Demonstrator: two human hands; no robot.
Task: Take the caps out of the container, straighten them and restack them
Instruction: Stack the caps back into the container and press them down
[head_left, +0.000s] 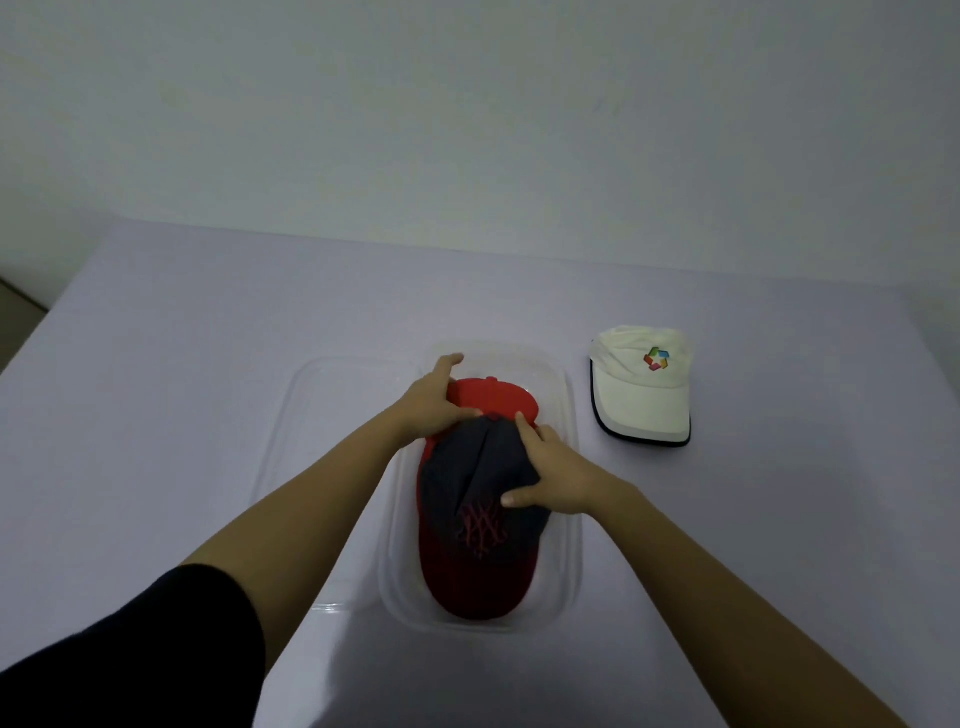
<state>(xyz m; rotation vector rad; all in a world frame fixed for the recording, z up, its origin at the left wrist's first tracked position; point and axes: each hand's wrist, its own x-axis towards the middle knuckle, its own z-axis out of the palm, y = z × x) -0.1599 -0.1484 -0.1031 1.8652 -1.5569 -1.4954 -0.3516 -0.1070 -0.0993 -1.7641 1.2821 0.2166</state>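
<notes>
Nearest the camera in the head view, two bare forearms are seen reaching forward, the left one coming out of a black sleeve (156, 639). The left hand (434, 402) is closed on the far left edge of a red cap (493, 397), with the thumb laid on top and the fingers curled over the far side. The right hand (553, 470) is clamped on the crown of a dark cap (467, 499), its thumb pressed near the red stitched logo and its fingers bent over the top of the crown, so that the fabric is bunched between them.

Both caps are held within a clear container (575, 519). The dark cap is laid over the red cap, and a red brim is turned toward the camera; whether either cap is lifted off the bottom cannot be told. A clear lid (306, 415) is seen at the container's left side, partly under the left forearm.

A white cap (641, 384) with a coloured logo is set on the table (156, 364), just right of the container and apart from it, brim toward the camera. The table is covered in pale lilac, and a plain wall (467, 104) is seen behind it.
</notes>
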